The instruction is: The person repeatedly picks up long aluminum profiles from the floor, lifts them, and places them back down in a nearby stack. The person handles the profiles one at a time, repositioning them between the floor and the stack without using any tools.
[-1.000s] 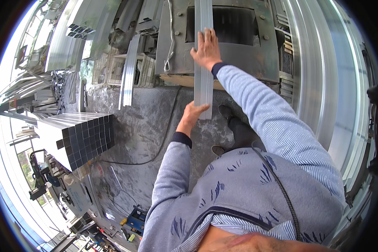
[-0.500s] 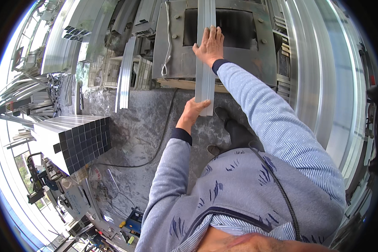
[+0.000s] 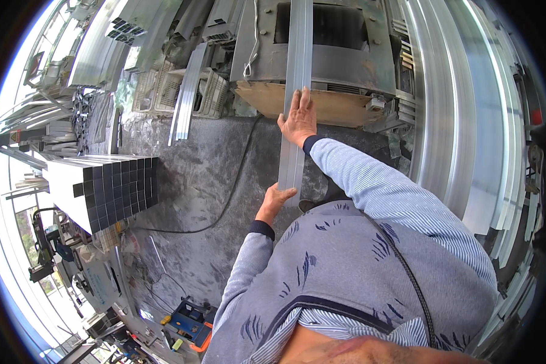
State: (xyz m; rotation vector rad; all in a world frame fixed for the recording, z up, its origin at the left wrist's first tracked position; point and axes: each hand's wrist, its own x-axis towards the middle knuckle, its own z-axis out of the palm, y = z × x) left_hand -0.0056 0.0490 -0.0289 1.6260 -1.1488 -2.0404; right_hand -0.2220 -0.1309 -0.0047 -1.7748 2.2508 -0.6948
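The grey concrete floor [image 3: 188, 182] fills the middle of the frame. A bundle of long silvery profiles [image 3: 443, 109] curves down the right side. At the top centre stands a grey metal machine [image 3: 352, 54] on a wooden board [image 3: 340, 106], which serves as my bench. At left centre lies a stack of square tubes [image 3: 112, 188], dark open ends towards me. A black cable [image 3: 230, 194] loops across the floor.

I hold a long aluminium strip [image 3: 296, 79], pale and flat. Its long axis runs almost straight up and down the frame: the far end points to the top edge, over the machine, and the near end points at my chest, stopping just above centre.

My right hand [image 3: 298, 119] lies flat on the strip at the board's edge, fingers stretched out along it, pressing rather than gripping. My left hand [image 3: 276, 201] meets the near end from below, fingers curled loosely against it; how firmly they close I cannot tell.
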